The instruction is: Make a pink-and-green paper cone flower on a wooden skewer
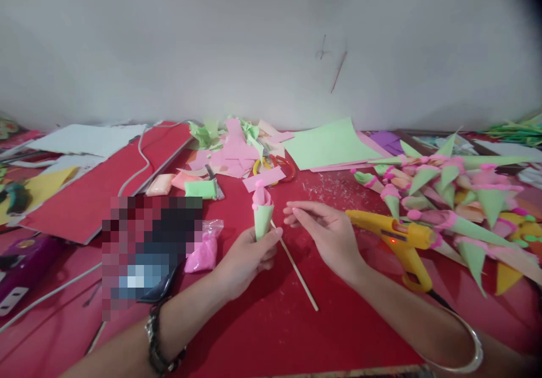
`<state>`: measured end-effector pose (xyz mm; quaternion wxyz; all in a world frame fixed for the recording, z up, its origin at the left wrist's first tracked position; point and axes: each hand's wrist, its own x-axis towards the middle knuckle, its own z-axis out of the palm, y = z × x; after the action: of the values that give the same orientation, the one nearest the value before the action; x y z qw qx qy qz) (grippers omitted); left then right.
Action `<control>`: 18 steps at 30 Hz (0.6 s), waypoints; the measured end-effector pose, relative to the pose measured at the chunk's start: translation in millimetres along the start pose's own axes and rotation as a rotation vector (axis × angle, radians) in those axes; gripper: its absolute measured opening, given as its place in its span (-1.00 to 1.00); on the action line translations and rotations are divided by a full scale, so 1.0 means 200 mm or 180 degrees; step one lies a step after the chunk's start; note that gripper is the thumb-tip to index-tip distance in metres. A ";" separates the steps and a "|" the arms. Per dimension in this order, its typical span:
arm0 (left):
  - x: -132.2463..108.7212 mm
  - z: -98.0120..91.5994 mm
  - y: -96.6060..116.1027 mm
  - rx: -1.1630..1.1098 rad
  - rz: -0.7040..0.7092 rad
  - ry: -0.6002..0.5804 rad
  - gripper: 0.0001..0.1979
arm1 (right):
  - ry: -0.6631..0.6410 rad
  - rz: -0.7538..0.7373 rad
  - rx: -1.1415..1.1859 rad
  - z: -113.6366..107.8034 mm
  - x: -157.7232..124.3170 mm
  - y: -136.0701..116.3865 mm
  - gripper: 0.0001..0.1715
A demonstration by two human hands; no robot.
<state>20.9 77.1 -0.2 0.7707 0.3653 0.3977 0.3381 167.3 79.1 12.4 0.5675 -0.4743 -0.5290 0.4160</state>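
My left hand [249, 256] is closed round a small green paper cone [263, 218] with a pink top, held upright above the red table [271, 321]. A thin wooden stick [296, 270] runs from the cone's base down toward me, lying against the left hand. My right hand [326, 231] hovers just right of the cone with fingers stretched toward it, holding nothing that I can see. A yellow glue gun [402, 242] lies on the table right beside the right hand.
A pile of finished green and pink cones [457, 197] fills the right side. Green paper sheets [326, 143], pink scraps [237, 155] and scissors [275, 169] lie at the back. A pink bag [203, 251], a white cable [139, 163] and red boards [97, 191] are at the left.
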 end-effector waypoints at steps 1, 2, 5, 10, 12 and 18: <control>0.00 0.00 0.00 0.0048 0.0022 0.0004 -0.69 | -0.0030 -0.0092 -0.0071 0.00 0.00 0.00 -0.87; 0.00 0.01 0.00 0.0123 0.0041 -0.0004 -0.69 | -0.0033 -0.0215 -0.0169 0.00 -0.01 0.00 -0.90; -0.01 0.02 0.00 0.0403 0.0087 -0.0082 -0.67 | 0.0059 -0.0664 -0.0542 0.00 -0.02 -0.01 -0.96; -0.01 0.02 -0.01 0.0473 0.0100 -0.0331 -0.69 | -0.0144 -0.1213 -0.0989 -0.01 -0.02 -0.02 -0.82; -0.01 0.02 -0.01 0.0508 0.0140 -0.0362 -0.71 | -0.0240 -0.1305 -0.1066 -0.01 -0.02 -0.02 -0.78; -0.03 0.04 -0.02 0.1045 0.0348 -0.0458 -0.72 | -0.0274 -0.1463 -0.1076 -0.02 -0.02 -0.03 -0.84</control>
<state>26.6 68.3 0.9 0.7077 0.5305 0.3710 0.2830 170.2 74.6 17.0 0.5369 -0.4117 -0.7081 0.2022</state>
